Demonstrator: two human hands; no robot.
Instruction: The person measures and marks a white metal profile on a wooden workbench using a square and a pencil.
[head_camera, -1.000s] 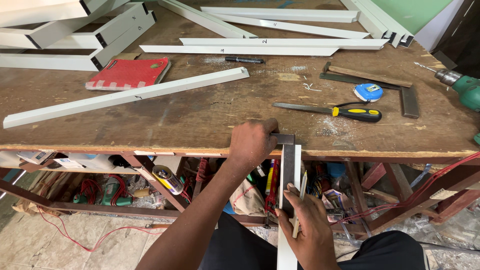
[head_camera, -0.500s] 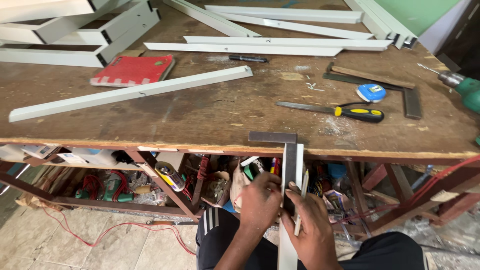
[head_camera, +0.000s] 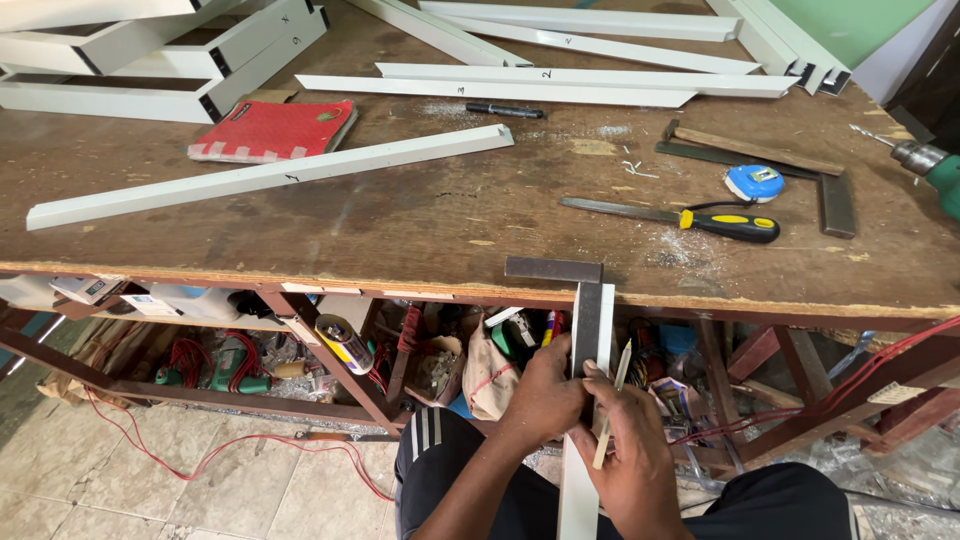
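Two hands' grip on white strip (head_camera: 580, 480), square (head_camera: 585, 320) atop

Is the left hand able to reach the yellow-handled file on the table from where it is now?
Probably yes. The left hand is below the table edge, pressing the square on the white strip. The file lies just beyond that edge with bare wood before it, though the hand must first release the square.

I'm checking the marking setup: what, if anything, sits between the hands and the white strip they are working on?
Nothing visible. The left hand presses the metal square onto the white strip; the right hand holds a pencil beside it.
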